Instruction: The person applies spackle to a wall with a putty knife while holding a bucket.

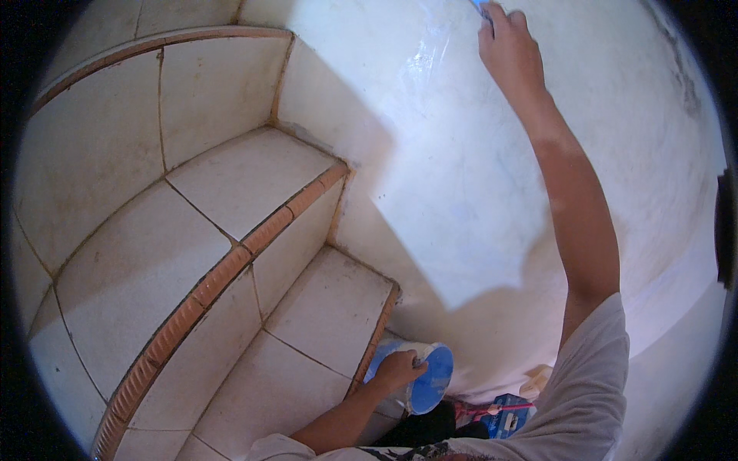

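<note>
High on the white wall [461, 192], my right hand [511, 46] is closed around a small blue object [483, 4]. Most of that object is cut off by the top of the picture, so its kind is unclear. A shiny, wet-looking patch shows on the wall left of this hand. Low down, by the end of the lowest visible stair, my left hand [396, 370] grips the rim of a blue bucket [432, 380]. The bucket looks tilted, with its round mouth to the right of my fingers. What lies inside it cannot be made out.
Tiled stairs [131, 284] with ridged reddish-brown edging [207, 290] fill the left side and meet the wall. Below right of the bucket, a blue box [509, 415] and a red cord-like thing [469, 413] lie near my body. A dark object [725, 230] stands at the far right.
</note>
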Demonstrator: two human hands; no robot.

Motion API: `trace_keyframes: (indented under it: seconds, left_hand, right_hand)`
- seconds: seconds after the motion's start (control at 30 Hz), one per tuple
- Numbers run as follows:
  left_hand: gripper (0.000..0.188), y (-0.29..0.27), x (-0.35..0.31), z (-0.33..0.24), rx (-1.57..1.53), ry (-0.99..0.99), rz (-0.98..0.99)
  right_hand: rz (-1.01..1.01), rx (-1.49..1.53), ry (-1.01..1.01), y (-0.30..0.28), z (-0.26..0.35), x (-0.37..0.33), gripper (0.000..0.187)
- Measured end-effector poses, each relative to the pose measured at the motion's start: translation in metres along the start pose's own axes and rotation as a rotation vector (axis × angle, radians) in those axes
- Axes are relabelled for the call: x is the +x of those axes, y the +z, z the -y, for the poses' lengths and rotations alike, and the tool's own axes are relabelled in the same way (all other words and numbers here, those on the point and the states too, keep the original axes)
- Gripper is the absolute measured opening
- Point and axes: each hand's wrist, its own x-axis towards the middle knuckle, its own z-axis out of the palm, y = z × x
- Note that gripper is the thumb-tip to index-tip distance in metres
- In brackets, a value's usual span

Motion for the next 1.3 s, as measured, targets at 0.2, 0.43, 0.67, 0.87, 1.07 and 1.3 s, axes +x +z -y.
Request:
trace_keyframes:
  seconds: [0.2,0.43,0.67,0.87,1.07,1.3]
  left_hand:
    - [0.058,0.001,-0.002,-0.001,-0.007,-0.015,-0.034]
    - [0.058,-0.002,-0.003,0.0,-0.004,-0.014,-0.038]
    - [0.058,-0.005,-0.004,-0.005,-0.027,-0.005,-0.027]
    - [0.057,0.005,-0.002,0.002,-0.046,0.016,-0.096]
    - [0.056,0.008,-0.001,0.006,-0.063,0.027,-0.118]
    - [0.057,0.005,-0.001,0.002,-0.072,0.035,-0.126]
  right_hand:
    - [0.056,0.144,0.15,0.004,0.026,0.042,0.025]
    - [0.272,0.112,0.187,0.023,0.061,-0.025,0.033]
    - [0.17,0.174,0.168,0.013,0.07,-0.023,0.032]
    - [0.057,0.195,0.241,0.03,0.058,0.046,0.027]
    - [0.275,0.38,0.261,0.044,0.092,0.012,0.03]
    - [0.206,0.316,0.154,0.039,0.104,-0.017,0.034]
